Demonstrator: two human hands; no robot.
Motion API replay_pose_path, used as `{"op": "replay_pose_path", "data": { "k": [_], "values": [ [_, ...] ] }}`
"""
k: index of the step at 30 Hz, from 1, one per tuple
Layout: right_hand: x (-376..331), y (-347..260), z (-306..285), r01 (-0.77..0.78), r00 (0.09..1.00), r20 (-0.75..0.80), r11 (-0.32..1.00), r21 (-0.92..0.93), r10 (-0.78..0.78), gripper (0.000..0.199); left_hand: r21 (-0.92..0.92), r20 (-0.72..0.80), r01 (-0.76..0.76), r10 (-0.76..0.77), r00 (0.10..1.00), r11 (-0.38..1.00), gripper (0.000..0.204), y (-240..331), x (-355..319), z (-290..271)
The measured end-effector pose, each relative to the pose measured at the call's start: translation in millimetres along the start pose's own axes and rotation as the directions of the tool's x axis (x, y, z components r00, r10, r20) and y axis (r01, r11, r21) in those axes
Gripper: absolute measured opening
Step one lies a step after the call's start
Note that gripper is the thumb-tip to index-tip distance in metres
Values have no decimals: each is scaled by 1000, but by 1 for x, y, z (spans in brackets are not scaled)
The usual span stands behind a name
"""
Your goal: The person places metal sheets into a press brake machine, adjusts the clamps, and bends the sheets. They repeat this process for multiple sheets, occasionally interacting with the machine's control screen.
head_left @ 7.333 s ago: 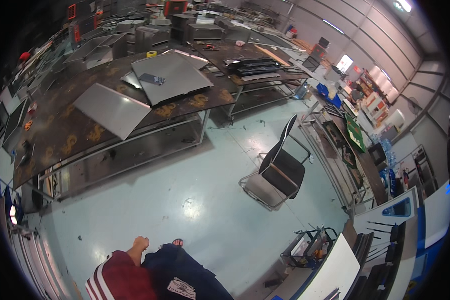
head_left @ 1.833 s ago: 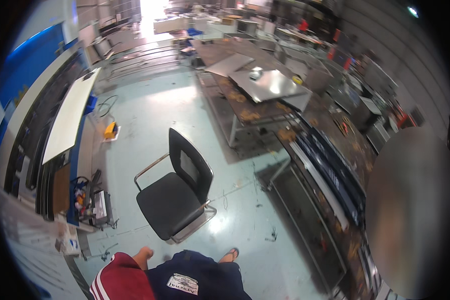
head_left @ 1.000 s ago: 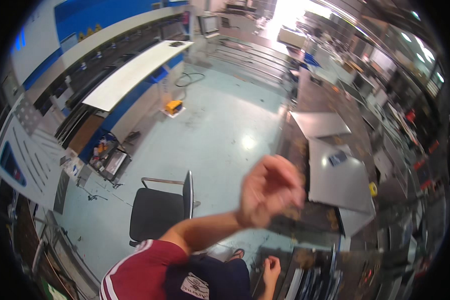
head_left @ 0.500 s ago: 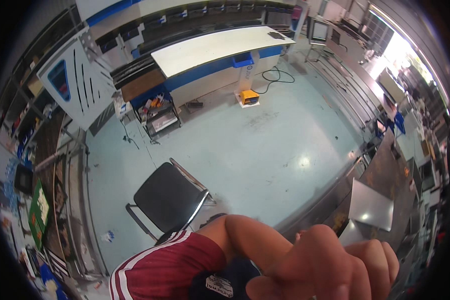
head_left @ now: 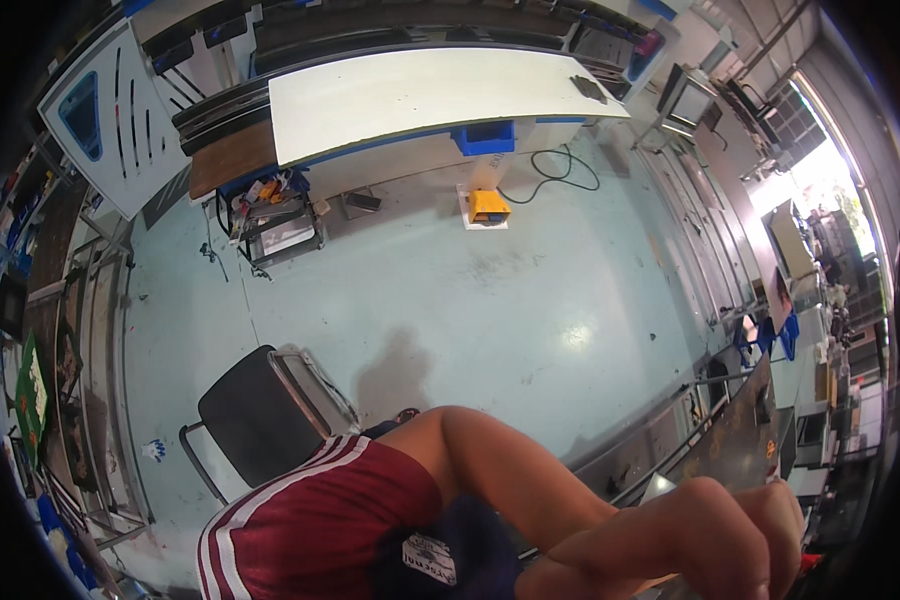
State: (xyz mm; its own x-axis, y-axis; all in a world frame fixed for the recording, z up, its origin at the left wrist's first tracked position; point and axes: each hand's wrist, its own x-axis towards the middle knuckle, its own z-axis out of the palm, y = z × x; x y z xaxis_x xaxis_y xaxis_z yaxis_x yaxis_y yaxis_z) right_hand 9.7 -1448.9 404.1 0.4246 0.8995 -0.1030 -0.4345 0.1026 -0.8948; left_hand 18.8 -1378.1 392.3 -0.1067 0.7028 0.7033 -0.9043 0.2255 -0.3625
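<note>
Head view: one hand (head_left: pixel 700 535) fills the lower right, fingers (head_left: pixel 770 510) curled tight; whether they hold anything, I cannot tell. Black chair (head_left: pixel 250 420) stands lower left, well apart.

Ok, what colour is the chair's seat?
Black, with a metal frame; the chair shows in the head view.

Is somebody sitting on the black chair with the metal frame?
No, the black chair with the metal frame stands with a bare seat on the pale green floor, beside the person's red striped sleeve.
</note>
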Motion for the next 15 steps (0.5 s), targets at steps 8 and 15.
{"op": "replay_pose_path", "data": {
  "k": [8,15],
  "values": [
    [200,-33,45,-283,950,253,850,445,184,49,118,36,-41,37,999,992,41,-23,109,-161],
    [485,72,-92,-197,940,242,962,-190,240,24,311,159,-221,179,971,924,43,-23,220,-294]
  ]
}}
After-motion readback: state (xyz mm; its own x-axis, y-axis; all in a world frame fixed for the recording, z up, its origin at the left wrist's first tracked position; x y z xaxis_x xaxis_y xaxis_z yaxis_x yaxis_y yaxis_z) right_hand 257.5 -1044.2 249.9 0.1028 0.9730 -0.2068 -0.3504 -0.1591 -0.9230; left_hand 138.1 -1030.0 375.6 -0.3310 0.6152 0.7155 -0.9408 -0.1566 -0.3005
